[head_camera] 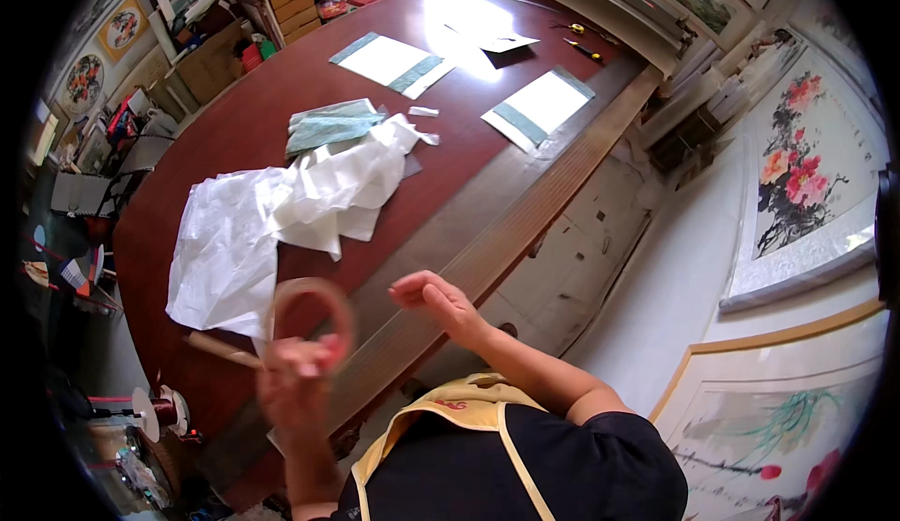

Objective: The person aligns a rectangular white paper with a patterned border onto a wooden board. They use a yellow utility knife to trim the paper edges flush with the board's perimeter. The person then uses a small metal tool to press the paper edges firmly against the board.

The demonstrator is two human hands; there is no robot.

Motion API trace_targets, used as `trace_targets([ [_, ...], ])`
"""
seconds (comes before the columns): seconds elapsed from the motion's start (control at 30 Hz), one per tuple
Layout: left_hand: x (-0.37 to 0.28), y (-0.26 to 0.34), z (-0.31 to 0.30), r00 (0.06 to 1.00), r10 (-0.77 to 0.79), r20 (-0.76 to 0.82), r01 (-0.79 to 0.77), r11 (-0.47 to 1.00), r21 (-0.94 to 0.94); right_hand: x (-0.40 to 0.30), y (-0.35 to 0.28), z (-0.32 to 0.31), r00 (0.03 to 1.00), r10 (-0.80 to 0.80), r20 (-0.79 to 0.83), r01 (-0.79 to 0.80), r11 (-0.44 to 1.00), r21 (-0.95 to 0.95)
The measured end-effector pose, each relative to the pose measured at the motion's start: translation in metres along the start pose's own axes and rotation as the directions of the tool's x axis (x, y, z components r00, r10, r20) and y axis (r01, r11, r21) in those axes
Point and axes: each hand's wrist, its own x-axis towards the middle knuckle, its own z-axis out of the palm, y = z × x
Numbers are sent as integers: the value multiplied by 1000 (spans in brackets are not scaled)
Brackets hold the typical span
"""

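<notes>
My left hand [299,370], blurred by motion, grips a roll of tape [337,310] that stands up above its fingers. A narrow, light brown strip [223,349] shows beside that hand; I cannot tell whether it is held or lies on the table. My right hand [443,303] hovers over the near table edge, loosely bent, with nothing visible in it. Crumpled white sheets [288,211] lie just beyond the tape roll. Folded pale green cloth or paper [330,127] rests against their far side.
Two white panels with green bands, one left [387,60] and one right [541,106], lie farther along the dark red table [246,127]. A utility knife [583,50] and a tape measure [576,28] are near the far right. A spool [162,412] stands at lower left.
</notes>
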Motion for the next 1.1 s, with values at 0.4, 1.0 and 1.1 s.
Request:
trace_targets([
  [0.4,105,-181,311,851,-128,509,465,633,-619,-77,-180,-214,771,477,421,-556,827,80],
  [1.0,247,-292,365,910,36,414,256,736,-627,58,-229,-418,726,537,429,-499,841,-208],
  [1.1,279,-298,357,940,45,339,153,832,-533,94,-232,-462,839,250,483,-120,951,-284],
])
